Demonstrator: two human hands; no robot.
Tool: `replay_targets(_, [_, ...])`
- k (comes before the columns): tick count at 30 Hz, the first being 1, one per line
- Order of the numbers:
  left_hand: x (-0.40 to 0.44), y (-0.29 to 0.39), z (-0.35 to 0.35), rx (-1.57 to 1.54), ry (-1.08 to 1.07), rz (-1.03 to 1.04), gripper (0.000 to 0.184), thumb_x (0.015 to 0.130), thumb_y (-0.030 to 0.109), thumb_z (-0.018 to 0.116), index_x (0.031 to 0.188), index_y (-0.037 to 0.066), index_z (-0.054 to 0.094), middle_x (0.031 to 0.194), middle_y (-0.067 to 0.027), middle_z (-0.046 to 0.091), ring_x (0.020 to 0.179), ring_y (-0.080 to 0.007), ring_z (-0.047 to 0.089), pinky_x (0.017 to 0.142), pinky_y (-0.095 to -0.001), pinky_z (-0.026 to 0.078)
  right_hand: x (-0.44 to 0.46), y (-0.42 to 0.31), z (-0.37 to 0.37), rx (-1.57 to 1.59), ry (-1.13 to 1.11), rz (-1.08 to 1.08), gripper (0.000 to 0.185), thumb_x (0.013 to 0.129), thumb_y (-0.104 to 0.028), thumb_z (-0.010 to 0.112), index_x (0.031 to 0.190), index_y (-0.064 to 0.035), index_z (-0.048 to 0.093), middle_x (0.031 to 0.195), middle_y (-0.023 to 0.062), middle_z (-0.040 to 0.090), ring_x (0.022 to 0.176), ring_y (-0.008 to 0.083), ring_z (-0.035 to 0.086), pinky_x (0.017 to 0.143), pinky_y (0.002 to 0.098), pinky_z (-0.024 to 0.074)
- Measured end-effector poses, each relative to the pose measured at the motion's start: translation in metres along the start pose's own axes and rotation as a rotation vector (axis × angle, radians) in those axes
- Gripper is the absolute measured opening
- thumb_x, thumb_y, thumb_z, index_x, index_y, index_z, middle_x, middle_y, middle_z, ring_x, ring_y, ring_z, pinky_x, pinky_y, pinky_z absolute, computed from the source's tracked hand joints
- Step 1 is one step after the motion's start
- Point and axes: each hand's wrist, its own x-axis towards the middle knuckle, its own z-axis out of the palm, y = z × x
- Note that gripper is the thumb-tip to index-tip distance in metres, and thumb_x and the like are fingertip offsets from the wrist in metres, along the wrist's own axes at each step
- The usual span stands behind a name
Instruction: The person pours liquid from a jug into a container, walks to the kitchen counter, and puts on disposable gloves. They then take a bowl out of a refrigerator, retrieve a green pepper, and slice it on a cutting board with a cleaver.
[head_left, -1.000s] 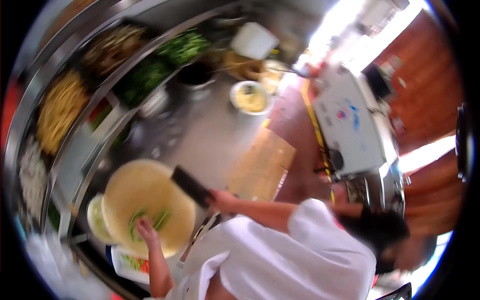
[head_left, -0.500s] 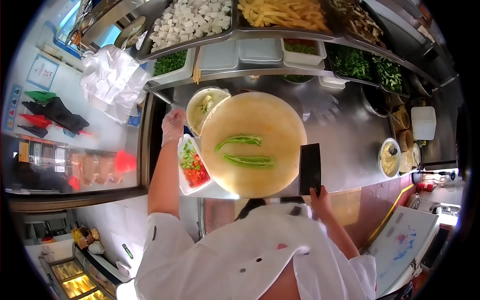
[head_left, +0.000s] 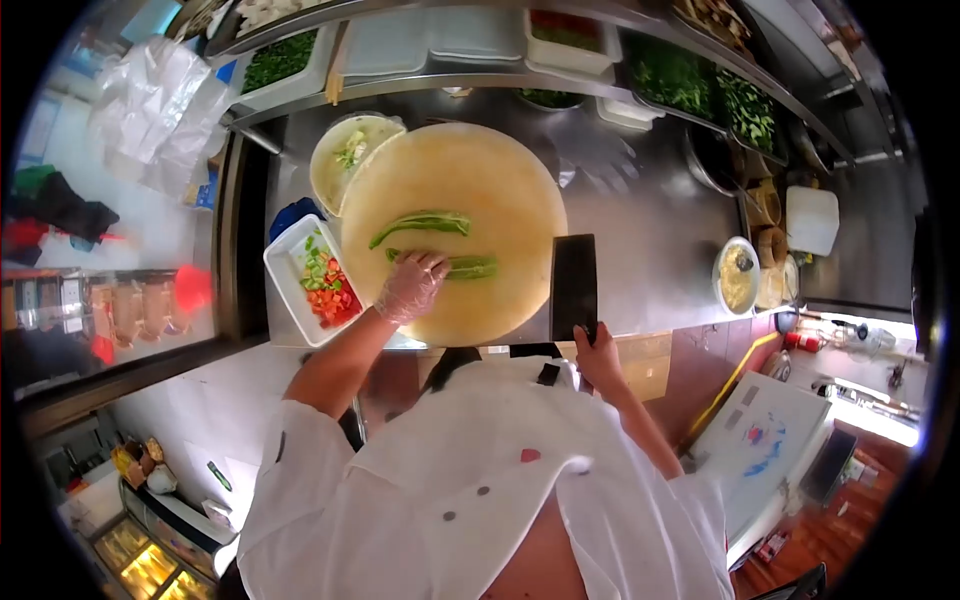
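Two long green pepper halves lie across the round cutting board (head_left: 510, 185). The far green pepper half (head_left: 428, 226) is untouched. My left hand (head_left: 412, 284), in a thin clear glove, has its fingers closed over the left part of the near green pepper half (head_left: 473, 267); its right end shows beyond the fingertips. My right hand (head_left: 597, 355) grips the handle of a dark, broad-bladed cleaver (head_left: 573, 285) at the board's right edge. Left of the board, a white tray (head_left: 280, 262) contains chopped green and red pepper. Behind it stands a white bowl (head_left: 326, 165) with pale green scraps.
A shelf (head_left: 480, 80) with food containers spans the back of the steel counter (head_left: 650, 260). A clear plastic glove (head_left: 595, 155) lies behind the board. To the right stands a bowl of yellowish minced food (head_left: 736, 280). A glass-fronted case (head_left: 130, 310) is at left.
My left hand has moved from beside the bowl down onto the near pepper half. The cleaver stays at the board's right edge in my right hand. The whole view has shifted.
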Motion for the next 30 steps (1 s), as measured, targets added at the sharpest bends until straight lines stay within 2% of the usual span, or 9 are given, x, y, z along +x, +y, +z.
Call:
replay_targets(3, [-0.013, -0.007, 0.003, -0.087, -0.034, -0.129, 0.026, 0.084, 0.008, 0.060, 0.110, 0.007, 0.063, 0.105, -0.0110, 0.067, 0.094, -0.0349, 0.063, 0.083, -0.0478, 0.050, -0.002, -0.003, 0.000, -0.043, 0.039, -0.021, 0.034, 0.097, -0.034, 0.062, 0.095, -0.0006, 0.053, 0.066, 0.0141, 0.060, 0.055, 0.0243, 0.060, 0.052, 0.0390, 0.0484])
replay_targets(7, [-0.030, 0.002, -0.068, -0.197, 0.350, -0.366, 0.023, 0.091, 0.009, 0.057, 0.114, 0.006, 0.062, 0.097, -0.0131, 0.068, 0.088, -0.0334, 0.066, 0.077, -0.0453, 0.051, -0.004, -0.015, -0.002, -0.019, -0.002, 0.029, 0.036, 0.096, -0.034, 0.063, 0.093, -0.0004, 0.054, 0.062, 0.0137, 0.059, 0.054, 0.0229, 0.060, 0.050, 0.0400, 0.0461])
replay_targets(10, [-0.060, -0.010, -0.107, -0.378, 0.506, -1.073, 0.023, 0.097, 0.012, 0.058, 0.118, 0.002, 0.061, 0.094, -0.0141, 0.069, 0.085, -0.0275, 0.067, 0.076, -0.0436, 0.052, -0.003, -0.017, -0.003, 0.023, -0.020, 0.071, 0.035, 0.097, -0.033, 0.063, 0.089, -0.0013, 0.051, 0.059, 0.0084, 0.054, 0.048, 0.0174, 0.053, 0.045, 0.0370, 0.0429])
replay_targets(11, [-0.087, -0.037, -0.095, -0.586, 0.585, -1.266, 0.025, 0.098, 0.013, 0.059, 0.120, 0.001, 0.060, 0.092, -0.0121, 0.069, 0.082, -0.0217, 0.067, 0.074, -0.0396, 0.053, -0.003, -0.016, -0.001, 0.039, -0.031, 0.065, 0.035, 0.098, -0.033, 0.063, 0.089, -0.0021, 0.050, 0.059, 0.0071, 0.053, 0.047, 0.0166, 0.052, 0.044, 0.0365, 0.0422])
replay_targets(12, [-0.111, -0.062, -0.090, -1.185, 0.644, -1.466, 0.026, 0.097, 0.011, 0.060, 0.121, 0.001, 0.059, 0.092, -0.0101, 0.068, 0.080, -0.0202, 0.066, 0.074, -0.0360, 0.055, -0.006, -0.019, -0.002, 0.055, -0.038, 0.063, 0.034, 0.098, -0.033, 0.062, 0.089, -0.0028, 0.049, 0.059, 0.0058, 0.051, 0.047, 0.0157, 0.050, 0.044, 0.0360, 0.0415])
replay_targets(13, [-0.122, -0.063, -0.101, -1.172, 0.581, -1.500, 0.032, 0.096, 0.012, 0.060, 0.126, 0.000, 0.059, 0.099, -0.0109, 0.068, 0.086, -0.0208, 0.066, 0.079, -0.0342, 0.053, -0.007, -0.022, -0.005, 0.069, -0.043, 0.062, 0.034, 0.098, -0.034, 0.062, 0.089, -0.0036, 0.049, 0.058, 0.0045, 0.050, 0.046, 0.0148, 0.049, 0.043, 0.0355, 0.0408])
replay_targets(20, [-0.095, -0.028, -0.151, -1.047, 0.678, -1.497, 0.026, 0.097, 0.013, 0.063, 0.119, -0.001, 0.060, 0.094, -0.0073, 0.066, 0.079, -0.0175, 0.064, 0.075, -0.0316, 0.053, 0.007, 0.007, -0.004, 0.136, -0.123, 0.145, 0.030, 0.100, -0.034, 0.060, 0.094, -0.0083, 0.045, 0.058, 0.0009, 0.045, 0.044, 0.0122, 0.045, 0.038, 0.0308, 0.0370])
replay_targets(21, [-0.136, -0.073, -0.108, -1.066, 0.494, -1.352, 0.026, 0.096, 0.014, 0.063, 0.117, -0.001, 0.061, 0.094, -0.0071, 0.066, 0.080, -0.0155, 0.062, 0.076, -0.0301, 0.051, 0.009, 0.010, -0.003, 0.147, -0.105, 0.160, 0.030, 0.100, -0.033, 0.060, 0.092, -0.0081, 0.045, 0.057, 0.0010, 0.045, 0.043, 0.0131, 0.046, 0.038, 0.0318, 0.0380])
replay_targets(30, [-0.077, -0.087, -0.158, -0.616, 0.608, -0.971, 0.022, 0.098, 0.015, 0.060, 0.116, 0.002, 0.064, 0.089, -0.0082, 0.067, 0.081, -0.0169, 0.062, 0.075, -0.0337, 0.049, -0.008, -0.017, -0.005, 0.224, -0.102, 0.172, 0.027, 0.098, -0.027, 0.063, 0.093, -0.0048, 0.049, 0.057, 0.0037, 0.049, 0.044, 0.0136, 0.049, 0.040, 0.0313, 0.0415])
